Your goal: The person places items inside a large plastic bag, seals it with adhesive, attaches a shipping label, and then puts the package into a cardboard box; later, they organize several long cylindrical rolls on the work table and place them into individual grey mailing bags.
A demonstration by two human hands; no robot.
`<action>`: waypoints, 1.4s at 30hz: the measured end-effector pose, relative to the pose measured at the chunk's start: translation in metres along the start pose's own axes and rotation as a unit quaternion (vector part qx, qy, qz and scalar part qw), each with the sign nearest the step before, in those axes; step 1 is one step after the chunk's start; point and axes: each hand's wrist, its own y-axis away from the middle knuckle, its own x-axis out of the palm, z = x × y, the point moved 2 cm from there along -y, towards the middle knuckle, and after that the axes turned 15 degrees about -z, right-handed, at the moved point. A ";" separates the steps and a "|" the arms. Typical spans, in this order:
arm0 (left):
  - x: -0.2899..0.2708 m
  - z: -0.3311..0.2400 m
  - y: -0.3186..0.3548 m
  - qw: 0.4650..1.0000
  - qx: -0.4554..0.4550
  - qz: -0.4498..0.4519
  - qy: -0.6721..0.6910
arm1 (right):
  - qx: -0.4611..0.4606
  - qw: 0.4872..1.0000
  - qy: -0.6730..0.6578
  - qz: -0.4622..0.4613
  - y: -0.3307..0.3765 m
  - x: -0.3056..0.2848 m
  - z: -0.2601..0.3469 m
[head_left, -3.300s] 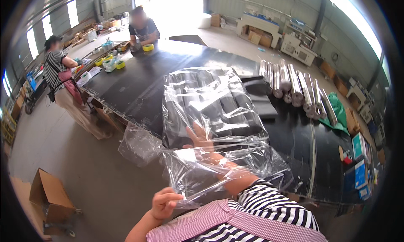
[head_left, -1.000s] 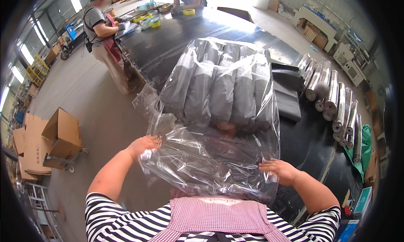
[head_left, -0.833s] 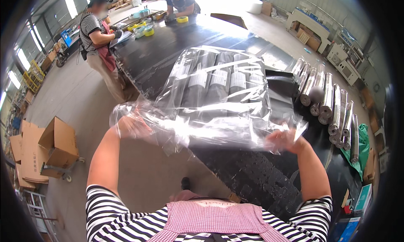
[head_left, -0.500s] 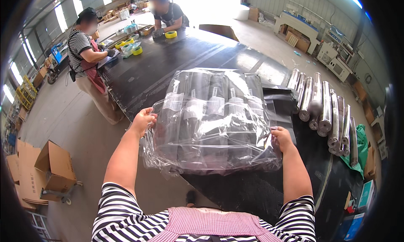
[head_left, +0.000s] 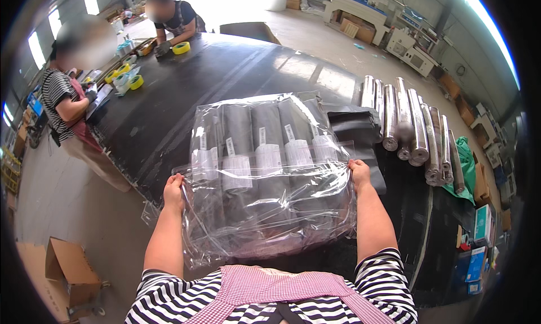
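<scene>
Four dark rolls (head_left: pixel 265 155) fill the clear plastic bag (head_left: pixel 270 211) lying at six o'clock on the black surface (head_left: pixel 225 70), which has open room toward twelve o'clock, and the left hand (head_left: pixel 173 190) and right hand (head_left: pixel 359 174), each clamped on a bag edge, should pull evenly.

black table (head_left: pixel 236 76); clear bag of dark rolls (head_left: pixel 265 172); silver rolls (head_left: pixel 411 126); yellow tape rolls (head_left: pixel 180 47)

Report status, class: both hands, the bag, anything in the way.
Left hand and right hand grip the sides of the clear bag. Dark rolls inside, over the black table. Silver rolls lie right, apart.
</scene>
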 end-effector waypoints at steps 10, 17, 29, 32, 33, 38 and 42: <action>0.024 -0.084 -0.031 0.930 -0.164 0.202 -0.259 | 0.017 0.989 0.064 0.134 0.026 0.010 0.082; 0.248 -0.146 0.027 0.737 0.481 0.222 -0.419 | -0.033 0.993 -0.062 0.092 0.015 0.041 0.079; 0.501 0.048 0.212 0.657 -0.131 0.642 -0.372 | -0.134 0.975 -0.172 0.048 0.016 0.052 0.082; 0.504 0.056 0.210 0.606 -0.127 0.678 -0.396 | -0.146 0.973 -0.172 0.039 0.015 0.050 0.081; 0.504 0.056 0.211 0.594 -0.119 0.684 -0.406 | -0.148 0.973 -0.171 0.035 0.015 0.050 0.080; 0.504 0.059 0.210 0.605 -0.092 0.685 -0.394 | -0.157 0.977 -0.140 0.035 0.015 0.051 0.079; 0.500 0.058 0.213 0.599 -0.086 0.700 -0.379 | -0.173 0.975 -0.131 0.040 0.014 0.050 0.078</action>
